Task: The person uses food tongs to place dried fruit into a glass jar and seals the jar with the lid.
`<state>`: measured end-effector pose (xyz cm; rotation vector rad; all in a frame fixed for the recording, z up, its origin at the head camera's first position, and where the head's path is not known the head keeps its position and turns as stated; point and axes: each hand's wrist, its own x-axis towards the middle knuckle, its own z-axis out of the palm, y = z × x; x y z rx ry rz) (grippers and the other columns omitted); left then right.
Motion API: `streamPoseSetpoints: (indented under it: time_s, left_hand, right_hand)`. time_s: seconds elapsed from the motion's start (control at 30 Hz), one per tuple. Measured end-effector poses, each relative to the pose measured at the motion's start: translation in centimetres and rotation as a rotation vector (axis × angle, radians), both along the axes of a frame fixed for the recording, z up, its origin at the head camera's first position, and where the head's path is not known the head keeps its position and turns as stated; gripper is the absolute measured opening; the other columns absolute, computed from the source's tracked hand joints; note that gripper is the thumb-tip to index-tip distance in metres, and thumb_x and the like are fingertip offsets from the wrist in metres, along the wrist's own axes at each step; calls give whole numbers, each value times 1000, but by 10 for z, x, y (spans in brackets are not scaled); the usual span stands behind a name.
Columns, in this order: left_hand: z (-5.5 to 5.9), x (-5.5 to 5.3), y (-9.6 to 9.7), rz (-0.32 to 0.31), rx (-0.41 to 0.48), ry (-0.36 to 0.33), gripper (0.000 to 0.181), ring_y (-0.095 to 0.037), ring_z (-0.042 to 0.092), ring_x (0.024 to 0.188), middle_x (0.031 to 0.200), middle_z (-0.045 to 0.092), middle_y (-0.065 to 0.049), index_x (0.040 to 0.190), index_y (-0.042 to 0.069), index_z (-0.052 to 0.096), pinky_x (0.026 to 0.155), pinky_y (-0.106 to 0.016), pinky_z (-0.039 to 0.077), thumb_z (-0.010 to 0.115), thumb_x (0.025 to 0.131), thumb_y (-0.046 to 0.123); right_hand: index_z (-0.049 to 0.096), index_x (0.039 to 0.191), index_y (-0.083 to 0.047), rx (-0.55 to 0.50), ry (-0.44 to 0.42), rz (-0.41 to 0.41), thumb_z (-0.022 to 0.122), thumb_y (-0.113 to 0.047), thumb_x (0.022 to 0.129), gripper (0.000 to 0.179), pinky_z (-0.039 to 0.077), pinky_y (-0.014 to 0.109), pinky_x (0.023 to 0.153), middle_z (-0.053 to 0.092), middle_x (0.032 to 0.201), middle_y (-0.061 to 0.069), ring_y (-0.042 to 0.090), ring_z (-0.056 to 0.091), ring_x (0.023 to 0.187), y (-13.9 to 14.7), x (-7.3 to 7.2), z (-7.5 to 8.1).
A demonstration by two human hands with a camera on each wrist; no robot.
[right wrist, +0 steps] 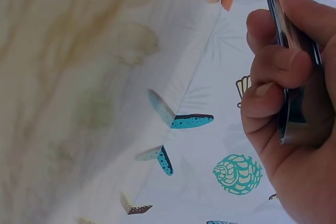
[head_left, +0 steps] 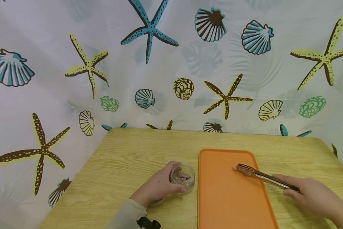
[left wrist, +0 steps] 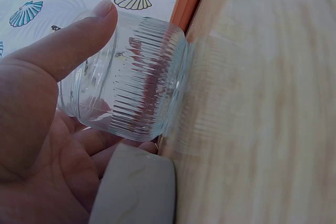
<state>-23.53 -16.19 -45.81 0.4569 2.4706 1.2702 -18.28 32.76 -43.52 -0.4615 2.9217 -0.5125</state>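
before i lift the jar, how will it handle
The jar looks like glass, so probably stiff and breakable if dropped. It is ribbed lower down, which may help grip. Standing squat and upright, it seems unlikely to tip easily.

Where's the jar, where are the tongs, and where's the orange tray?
Jar [left wrist: 137,77]: left wrist view, on its ribbed glass side.
Tongs [head_left: 260,175]: head view, on the metal arms near the tip end.
Tray [head_left: 231,197]: head view, on its bare flat middle.
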Motion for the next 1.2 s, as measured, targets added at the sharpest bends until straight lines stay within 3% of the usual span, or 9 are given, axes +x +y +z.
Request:
streamPoseSetpoints:
  time_s: [0.23,0.6,0.83,1.2]
  left_hand:
    - [1,0,0,0,4,2,95,-23,46,137,151,49,1,154,26,35,110,-52,37,84,78,55]
    - [0,-1,0,1,6,-6,95,-23,46,137,151,49,1,154,25,36,110,-53,37,84,78,54]
    - [0,-1,0,-2,10,-8,93,-22,46,136,151,49,2,154,26,36,109,-53,37,84,79,53]
    - [0,-1,1,-4,12,-11,93,-23,46,137,151,49,1,154,25,36,109,-52,37,84,79,53]
  right_hand:
    - [55,148,-25,-29,32,15,68,-33,97,54,33,25,52,53,72,-13,3,31,52,-6,2,5]
    - [55,148,-29,-69,56,68,67,-37,97,53,34,25,52,64,95,-14,2,33,53,-20,3,16]
    - [54,148,-32,-88,100,105,65,-38,99,50,34,24,51,63,90,-17,0,32,52,-30,4,25]
    - [55,147,-37,-137,172,172,65,-36,100,48,34,24,51,68,109,-12,-1,28,52,-55,3,34]
